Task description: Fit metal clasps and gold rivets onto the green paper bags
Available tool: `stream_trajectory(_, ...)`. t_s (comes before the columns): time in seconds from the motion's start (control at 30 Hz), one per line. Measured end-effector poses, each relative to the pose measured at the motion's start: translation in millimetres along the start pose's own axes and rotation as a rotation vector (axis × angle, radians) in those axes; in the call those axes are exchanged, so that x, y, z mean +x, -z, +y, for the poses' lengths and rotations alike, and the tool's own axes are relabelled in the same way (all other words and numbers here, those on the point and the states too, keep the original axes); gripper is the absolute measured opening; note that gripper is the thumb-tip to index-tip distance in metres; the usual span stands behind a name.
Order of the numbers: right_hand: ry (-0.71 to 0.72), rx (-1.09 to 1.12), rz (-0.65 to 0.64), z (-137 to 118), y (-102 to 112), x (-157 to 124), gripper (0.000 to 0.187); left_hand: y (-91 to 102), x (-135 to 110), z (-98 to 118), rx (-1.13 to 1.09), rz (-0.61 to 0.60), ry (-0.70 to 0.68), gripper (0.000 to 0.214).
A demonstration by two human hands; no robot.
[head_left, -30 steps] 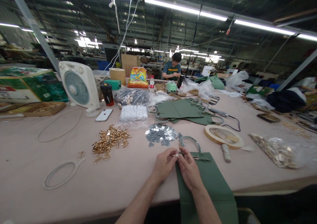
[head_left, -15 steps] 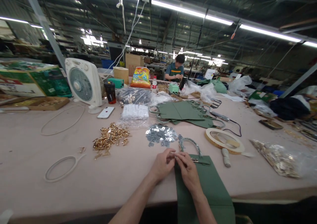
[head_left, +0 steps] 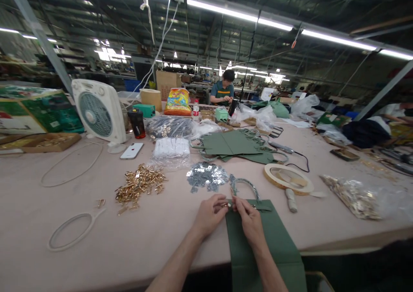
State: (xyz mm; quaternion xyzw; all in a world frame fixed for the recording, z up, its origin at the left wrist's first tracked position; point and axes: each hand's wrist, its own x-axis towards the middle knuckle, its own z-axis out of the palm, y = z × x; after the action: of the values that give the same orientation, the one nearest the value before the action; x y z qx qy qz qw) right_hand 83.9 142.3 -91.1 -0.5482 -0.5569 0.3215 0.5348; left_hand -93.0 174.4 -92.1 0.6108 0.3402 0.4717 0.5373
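A green bag panel (head_left: 274, 240) lies at the table's front edge and hangs over it, its wrapped loop handle (head_left: 248, 182) pointing away from me. My left hand (head_left: 210, 214) is closed at the panel's upper left corner, pinching a small gold-coloured metal fitting (head_left: 226, 205). Beside it, my right hand (head_left: 251, 221) rests over the panel with thumb and finger pinched near the handle's left foot; what they hold is hidden. Just beyond the hands lies a pile of flat silver metal plates (head_left: 206, 176). Gold-coloured metal fittings (head_left: 138, 184) are heaped to the left.
Stacked green panels (head_left: 235, 143) lie farther back. On the right are a tape roll (head_left: 269, 173) and a bag of metal pieces (head_left: 351, 197). A fan (head_left: 100, 111), a phone (head_left: 131, 151) and a white ring (head_left: 53, 240) stand or lie left. Across the table sits a co-worker (head_left: 222, 92).
My hands have parted slightly, and the gold fitting now shows at my left fingertips. The camera view has turned a little to the right.
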Motion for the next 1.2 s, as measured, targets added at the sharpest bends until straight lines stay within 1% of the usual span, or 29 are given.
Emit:
stream_trajectory(0.03,-0.007,0.012,0.001,-1,0,0,0.042,-0.7,0,0,-0.002,-0.004,-0.003,0.035)
stream_trajectory(0.1,0.024,0.021,-0.026,-4,-1,-1,0.039,-1.9,-1,-2,0.01,-0.01,-0.009,0.036)
stream_trajectory(0.2,0.061,0.025,-0.044,-7,-5,-4,0.033,-2.5,-1,-3,0.054,0.022,-0.011,0.035)
stream_trajectory(0.3,0.069,-0.019,-0.007,-6,-10,-7,0.031,-1.8,-2,-1,0.071,0.031,-0.024,0.033)
stream_trajectory(0.47,0.124,-0.165,0.088,-1,-19,-10,0.033,-0.6,-4,7,0.064,-0.018,-0.034,0.033)
stream_trajectory(0.57,0.083,-0.2,0.117,0,-22,-9,0.038,-0.8,-5,8,0.046,-0.036,-0.023,0.034)
stream_trajectory(0.67,-0.021,-0.131,0.073,2,-19,-4,0.044,-1.2,-5,9,0.052,-0.033,-0.021,0.036)
stream_trajectory(0.73,-0.085,-0.043,0.071,5,-15,0,0.048,-1.2,-5,10,0.094,-0.01,-0.016,0.039)
stream_trajectory(0.87,-0.177,0.189,0.152,7,-9,6,0.05,-1.1,-3,12,0.153,0.056,-0.018,0.042)
stream_trajectory(0.93,-0.208,0.308,0.164,6,-10,6,0.049,-1.5,-3,13,0.143,0.064,-0.021,0.043)
stream_trajectory(1.07,-0.256,0.47,0.149,-1,-17,3,0.048,-2.6,-3,15,0.16,0.002,-0.015,0.044)
stream_trajectory(1.13,-0.261,0.483,0.123,-5,-20,2,0.048,-2.3,-3,16,0.191,-0.033,-0.027,0.043)
stream_trajectory(1.2,-0.231,0.442,0.097,-7,-22,0,0.048,-1.2,-2,16,0.211,-0.054,-0.068,0.039)
